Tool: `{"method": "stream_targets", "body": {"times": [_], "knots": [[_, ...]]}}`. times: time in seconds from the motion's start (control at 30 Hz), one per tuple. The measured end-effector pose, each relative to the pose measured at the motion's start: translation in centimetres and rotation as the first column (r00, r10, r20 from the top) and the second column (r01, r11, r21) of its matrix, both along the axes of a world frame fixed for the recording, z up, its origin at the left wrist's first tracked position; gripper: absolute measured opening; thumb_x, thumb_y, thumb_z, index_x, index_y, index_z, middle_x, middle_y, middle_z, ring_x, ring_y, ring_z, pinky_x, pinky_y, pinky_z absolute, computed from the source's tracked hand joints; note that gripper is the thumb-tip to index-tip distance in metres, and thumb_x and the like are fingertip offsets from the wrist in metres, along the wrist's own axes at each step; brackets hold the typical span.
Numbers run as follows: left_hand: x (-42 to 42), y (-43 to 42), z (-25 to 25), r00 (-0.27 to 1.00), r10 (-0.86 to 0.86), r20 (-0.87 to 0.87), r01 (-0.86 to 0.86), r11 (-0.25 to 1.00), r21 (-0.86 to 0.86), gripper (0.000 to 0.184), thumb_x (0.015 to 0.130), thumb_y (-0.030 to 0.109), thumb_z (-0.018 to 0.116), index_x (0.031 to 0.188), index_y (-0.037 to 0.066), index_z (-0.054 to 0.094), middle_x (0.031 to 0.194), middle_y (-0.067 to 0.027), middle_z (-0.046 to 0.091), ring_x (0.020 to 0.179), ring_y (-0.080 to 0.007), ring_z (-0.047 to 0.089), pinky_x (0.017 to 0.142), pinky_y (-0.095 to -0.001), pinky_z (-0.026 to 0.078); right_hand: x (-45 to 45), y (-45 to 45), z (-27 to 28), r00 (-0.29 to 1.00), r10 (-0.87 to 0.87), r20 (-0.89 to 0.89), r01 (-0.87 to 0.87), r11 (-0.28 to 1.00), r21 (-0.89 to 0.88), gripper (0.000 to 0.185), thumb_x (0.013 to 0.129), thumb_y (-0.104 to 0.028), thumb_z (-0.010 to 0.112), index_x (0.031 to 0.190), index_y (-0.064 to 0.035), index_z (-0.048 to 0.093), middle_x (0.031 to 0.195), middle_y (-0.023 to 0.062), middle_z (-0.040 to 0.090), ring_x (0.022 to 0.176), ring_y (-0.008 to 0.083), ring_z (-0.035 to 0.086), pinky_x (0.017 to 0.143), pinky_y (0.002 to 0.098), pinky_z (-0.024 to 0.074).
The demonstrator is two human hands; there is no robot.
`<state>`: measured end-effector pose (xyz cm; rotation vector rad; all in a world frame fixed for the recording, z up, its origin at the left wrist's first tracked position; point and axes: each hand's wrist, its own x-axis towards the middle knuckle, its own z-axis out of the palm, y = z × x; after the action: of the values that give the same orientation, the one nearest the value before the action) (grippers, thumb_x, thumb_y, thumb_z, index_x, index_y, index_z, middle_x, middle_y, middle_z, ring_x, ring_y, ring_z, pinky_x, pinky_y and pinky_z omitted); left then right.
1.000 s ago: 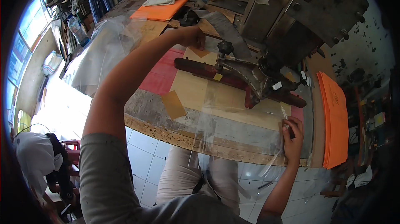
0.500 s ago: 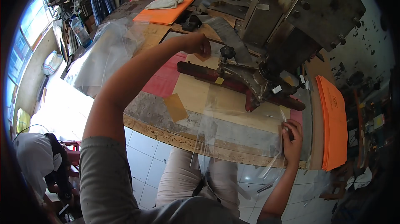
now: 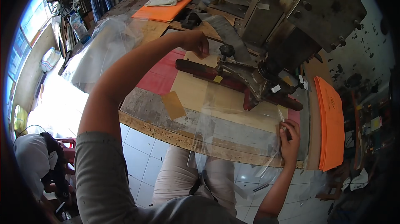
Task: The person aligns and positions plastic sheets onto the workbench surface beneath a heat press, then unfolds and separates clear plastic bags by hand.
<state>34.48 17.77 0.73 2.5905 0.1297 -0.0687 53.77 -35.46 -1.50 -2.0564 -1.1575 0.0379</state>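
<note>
"what does the right grip (image 3: 289, 141) have?"
"it pinches the side of the clear plastic film (image 3: 206, 130), which lies over the cream sheet (image 3: 189, 90) and overhangs the counter (image 3: 150, 131)."
"and the left grip (image 3: 195, 41)?"
"it bends down beyond the red bar (image 3: 195, 70); whether its fingers pinch anything, one cannot tell."

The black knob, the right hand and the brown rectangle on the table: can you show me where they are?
Black knob (image 3: 227, 50): head view, on the middle of its round head.
Right hand (image 3: 290, 140): head view, on the middle of the hand.
Brown rectangle (image 3: 173, 105): head view, middle of its flat face.
</note>
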Motion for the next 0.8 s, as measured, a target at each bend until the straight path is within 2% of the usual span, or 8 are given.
{"method": "stream_targets", "body": {"times": [0.17, 0.27, 0.37, 0.47, 0.5, 0.6, 0.7, 0.8], "knots": [[-0.4, 0.6, 0.3, 0.990, 0.059, -0.125, -0.044, 0.992, 0.115, 0.027, 0.084, 0.022, 0.088, 0.105, 0.007, 0.078, 0.100, -0.0072, 0.078, 0.093, -0.0192, 0.073, 0.084, -0.0339, 0.057, -0.1, 0.0, 0.1, 1.000, 0.001, -0.019, -0.001, 1.000, -0.001, 0.023, 0.097, -0.014, 0.069, 0.117, -0.0017, 0.074, 0.128, 0.0105, 0.064, 0.120, 0.0258, 0.061, 0.099, 0.0339, 0.0466], [0.0, -1.2, 0.6, 0.975, 0.167, -0.150, -0.154, 0.984, 0.094, 0.030, 0.083, 0.027, 0.090, 0.102, 0.007, 0.077, 0.099, -0.0071, 0.078, 0.094, -0.0199, 0.072, 0.084, -0.0348, 0.056, 0.2, -0.1, -0.1, 1.000, 0.010, 0.013, -0.010, 1.000, 0.005, 0.023, 0.098, -0.013, 0.068, 0.116, -0.0007, 0.073, 0.128, 0.0102, 0.064, 0.120, 0.0256, 0.060, 0.099, 0.0333, 0.0463], [-0.4, -1.4, 1.1, 0.981, 0.124, -0.152, -0.113, 0.990, 0.079, 0.032, 0.083, 0.029, 0.090, 0.102, 0.007, 0.076, 0.100, -0.0072, 0.076, 0.097, -0.0211, 0.071, 0.085, -0.0357, 0.056, -0.2, 0.3, -0.1, 1.000, 0.003, -0.004, -0.003, 1.000, 0.004, 0.023, 0.099, -0.014, 0.068, 0.116, -0.0004, 0.073, 0.128, 0.0102, 0.064, 0.120, 0.0258, 0.060, 0.101, 0.0338, 0.0463], [-1.3, 1.8, -0.3, 0.988, 0.074, -0.134, -0.068, 0.997, 0.042, 0.036, 0.083, 0.030, 0.090, 0.106, 0.008, 0.075, 0.103, -0.0070, 0.075, 0.100, -0.0220, 0.070, 0.086, -0.0359, 0.056, 0.2, -0.2, 0.1, 1.000, 0.003, -0.003, -0.003, 1.000, -0.002, 0.023, 0.098, -0.015, 0.069, 0.117, -0.0024, 0.074, 0.129, 0.0101, 0.064, 0.121, 0.0259, 0.060, 0.101, 0.0344, 0.0465], [-1.6, 1.8, 0.2, 0.983, 0.111, -0.147, -0.101, 0.992, 0.075, 0.037, 0.084, 0.028, 0.089, 0.111, 0.008, 0.075, 0.106, -0.0082, 0.074, 0.101, -0.0223, 0.070, 0.087, -0.0366, 0.056, 0.2, -0.2, -0.1, 1.000, 0.005, -0.004, -0.005, 1.000, 0.007, 0.024, 0.098, -0.015, 0.070, 0.118, -0.0035, 0.074, 0.129, 0.0100, 0.064, 0.121, 0.0259, 0.061, 0.101, 0.0346, 0.0466], [-2.3, 0.9, 0.8, 0.980, 0.169, -0.103, -0.150, 0.974, 0.169, 0.037, 0.083, 0.024, 0.088, 0.112, 0.006, 0.075, 0.106, -0.0081, 0.074, 0.101, -0.0219, 0.070, 0.088, -0.0369, 0.056, 0.3, -0.1, 0.0, 1.000, 0.005, -0.028, -0.005, 1.000, 0.008, 0.024, 0.098, -0.015, 0.069, 0.118, -0.0035, 0.074, 0.129, 0.0098, 0.064, 0.121, 0.0256, 0.061, 0.100, 0.0342, 0.0466], [-3.8, 0.2, 1.6, 0.980, 0.194, -0.050, -0.184, 0.970, 0.157, 0.032, 0.087, 0.018, 0.083, 0.114, 0.004, 0.075, 0.106, -0.0088, 0.075, 0.100, -0.0221, 0.071, 0.089, -0.0370, 0.056, 0.8, -0.2, -0.7, 1.000, 0.021, -0.018, -0.020, 0.999, 0.028, 0.023, 0.099, -0.015, 0.069, 0.118, -0.0034, 0.074, 0.129, 0.0093, 0.064, 0.119, 0.0240, 0.062, 0.099, 0.0334, 0.0471], [-6.3, 4.1, 1.5, 0.976, 0.207, -0.069, -0.184, 0.951, 0.250, 0.025, 0.092, 0.014, 0.076, 0.114, 0.004, 0.075, 0.104, -0.0091, 0.076, 0.097, -0.0221, 0.072, 0.088, -0.0372, 0.056, 0.3, -0.4, -0.1, 0.999, 0.024, -0.026, -0.024, 0.999, 0.022, 0.023, 0.099, -0.015, 0.069, 0.118, -0.0027, 0.074, 0.129, 0.0095, 0.065, 0.119, 0.0245, 0.062, 0.100, 0.0341, 0.0479]]}}
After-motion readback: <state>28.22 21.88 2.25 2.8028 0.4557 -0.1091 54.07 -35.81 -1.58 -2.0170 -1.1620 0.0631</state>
